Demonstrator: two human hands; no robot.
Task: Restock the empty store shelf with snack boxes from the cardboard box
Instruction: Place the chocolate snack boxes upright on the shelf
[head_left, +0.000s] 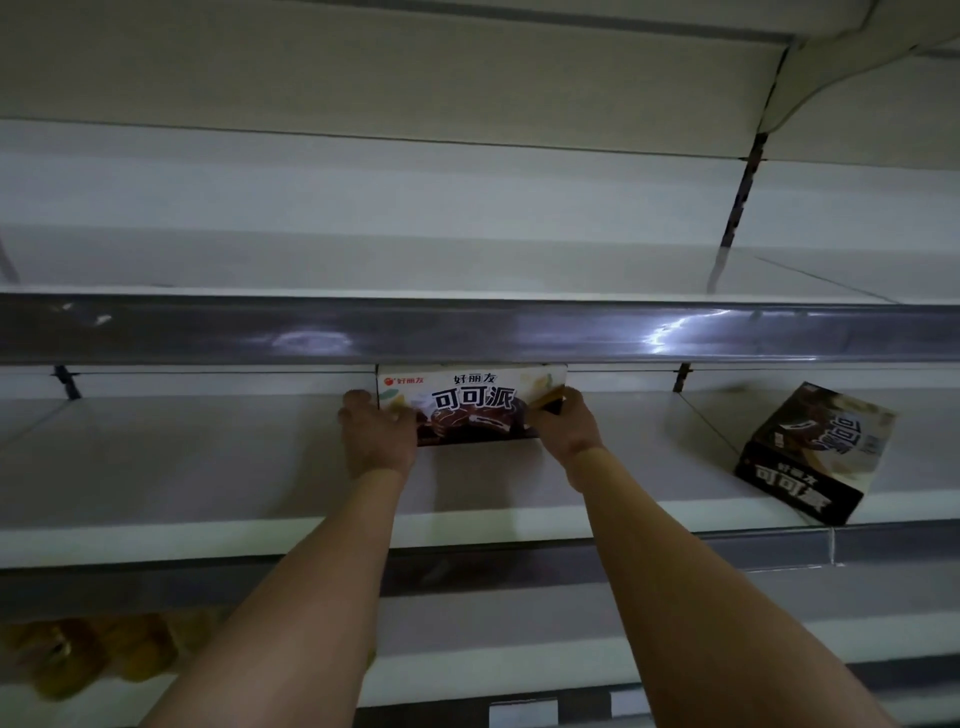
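Two hands grip one snack box (470, 405) upright on shelf (208, 457): left hand (376, 434), right hand (563, 423), fingers curled round its ends. White-and-dark front, chocolate pie picture.

Glossy printed cardboard snack box (470, 405); matt painted-metal shelf (208, 467), shiny rail (467, 332).

The upright snack box (470, 408) reads "好丽友 可可派"; the tilted snack box (815, 452) shows "可可".
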